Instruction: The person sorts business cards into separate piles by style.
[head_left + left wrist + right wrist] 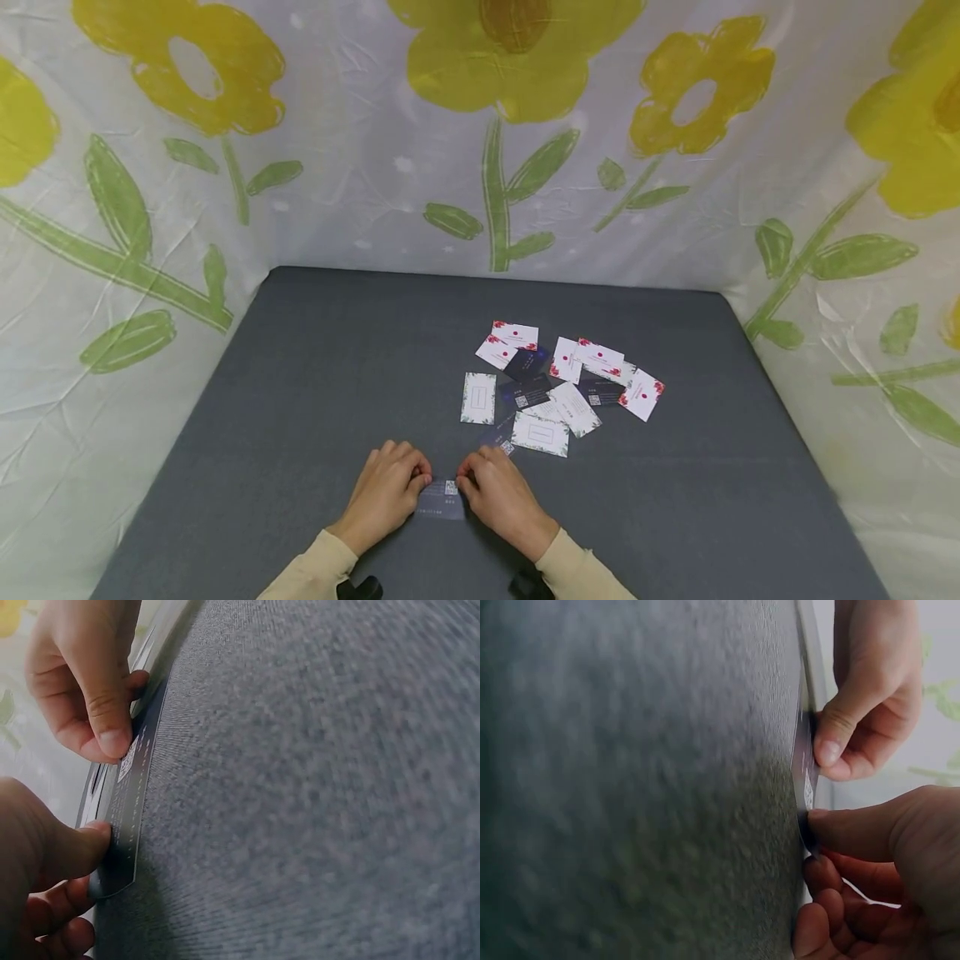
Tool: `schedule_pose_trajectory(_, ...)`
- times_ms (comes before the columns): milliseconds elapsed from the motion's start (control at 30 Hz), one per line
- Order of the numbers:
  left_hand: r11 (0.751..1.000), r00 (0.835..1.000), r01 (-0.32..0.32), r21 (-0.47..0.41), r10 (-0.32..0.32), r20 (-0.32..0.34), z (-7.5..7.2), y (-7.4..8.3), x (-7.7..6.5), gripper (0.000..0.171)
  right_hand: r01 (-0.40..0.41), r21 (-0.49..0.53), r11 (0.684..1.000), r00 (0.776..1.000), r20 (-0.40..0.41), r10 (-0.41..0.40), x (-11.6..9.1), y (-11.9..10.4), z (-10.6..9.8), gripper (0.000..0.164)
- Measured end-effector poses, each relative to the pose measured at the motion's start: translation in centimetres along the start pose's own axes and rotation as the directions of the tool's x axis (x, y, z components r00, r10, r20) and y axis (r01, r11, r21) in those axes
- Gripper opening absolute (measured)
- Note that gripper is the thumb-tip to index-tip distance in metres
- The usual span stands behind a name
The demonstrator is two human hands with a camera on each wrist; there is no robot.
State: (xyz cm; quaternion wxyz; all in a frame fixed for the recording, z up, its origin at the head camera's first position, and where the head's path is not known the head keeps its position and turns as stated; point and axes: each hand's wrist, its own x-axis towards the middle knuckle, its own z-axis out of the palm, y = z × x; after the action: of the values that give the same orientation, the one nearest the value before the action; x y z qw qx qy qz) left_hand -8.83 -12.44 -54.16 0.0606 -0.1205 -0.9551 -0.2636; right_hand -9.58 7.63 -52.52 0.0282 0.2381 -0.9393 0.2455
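Observation:
Between my two hands is a dark blue card [440, 502] with a small QR code and pale print, low over the near middle of the table. My left hand [386, 492] pinches its left end, thumb on the face that shows in the left wrist view. At the other end my right hand [504, 498] pinches the card near the QR code. Both thumbs show at the card [804, 761] in the right wrist view, with fingers curled behind. Just beyond my right hand lies another dark card [497, 433], partly under a white leaf-bordered card [541, 434].
Farther back on the grey table [337, 350] several loose cards overlap, among them a white one with red flowers [642, 394] and a dark one [601, 391]. One leaf-bordered card [478, 398] lies apart at their left. A flower-printed curtain [360, 167] surrounds the table's back and sides.

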Motion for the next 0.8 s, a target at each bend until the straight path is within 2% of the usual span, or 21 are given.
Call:
schedule_pose_trajectory(167,1.0,1.0,-0.011,0.01,0.011,-0.021,0.1,0.0,0.0,0.021,0.0,-0.008,1.0,1.0,0.0,0.0,0.2,0.0,-0.1,0.008)
schedule_pose_trajectory(300,0.997,0.998,-0.05,0.053,0.052,-0.033,0.2,0.0,0.1,0.023,-0.014,-0.025,1.0,1.0,-0.008,0.014,0.2,-0.1,0.0,0.009)
schedule_pose_trajectory(433,0.991,0.996,-0.091,0.1,0.092,-0.003,0.0,0.3,0.3,0.022,-0.021,-0.044,0.999,1.0,-0.002,0.021,0.1,-0.1,0.0,0.009)
schedule_pose_trajectory(533,0.987,0.995,-0.1,0.127,0.098,0.024,-0.4,0.5,0.7,0.021,-0.01,-0.012,1.0,0.999,0.036,0.01,0.5,0.0,-0.4,0.007)
schedule_pose_trajectory(667,0.992,0.998,-0.058,0.115,0.059,-0.003,-1.0,1.3,1.9,0.011,-0.044,0.076,0.996,0.996,0.083,0.038,1.2,0.8,-1.8,0.011)
schedule_pose_trajectory(733,0.995,0.999,-0.033,0.094,0.036,-0.028,-1.2,2.0,2.7,0.006,-0.069,0.075,0.995,0.996,0.068,0.064,1.6,1.5,-2.9,0.01)
schedule_pose_trajectory(800,0.996,0.999,-0.019,0.092,0.022,-0.029,-1.1,2.9,3.4,0.008,-0.075,0.031,0.997,0.996,0.044,0.074,1.9,2.6,-4.0,0.007)
